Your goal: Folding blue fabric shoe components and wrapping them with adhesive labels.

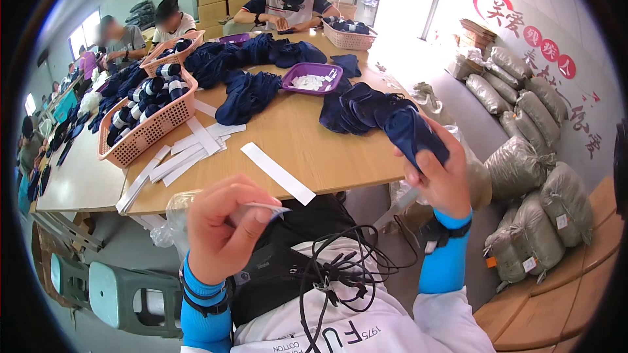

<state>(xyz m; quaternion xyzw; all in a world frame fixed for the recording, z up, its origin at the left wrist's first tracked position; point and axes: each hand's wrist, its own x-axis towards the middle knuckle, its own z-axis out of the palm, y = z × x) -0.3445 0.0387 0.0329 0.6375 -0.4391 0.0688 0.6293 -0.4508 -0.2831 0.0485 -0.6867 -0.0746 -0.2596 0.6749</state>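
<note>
Banding socks | left hand [222,222] pinches thin white paper strip [265,207] | right hand [439,180] clamps folded navy fabric sock bundle [412,132] | next, likely: bring strip across to bundle, wrap beside grip.

A folded sock pair [418,136] is held in the right hand [445,180] just off the right edge of the surface [314,150]. A paper strip [265,208] is pinched in the left hand [222,225], before the near edge. Another paper band [277,172] lies on the surface between the hands, with a stack of bands [183,153] to its left. A basket of rolled socks [147,114] is placed behind that stack, and a tray [313,78] farther back. Sacks [536,176] are piled on the floor at the right.
</note>
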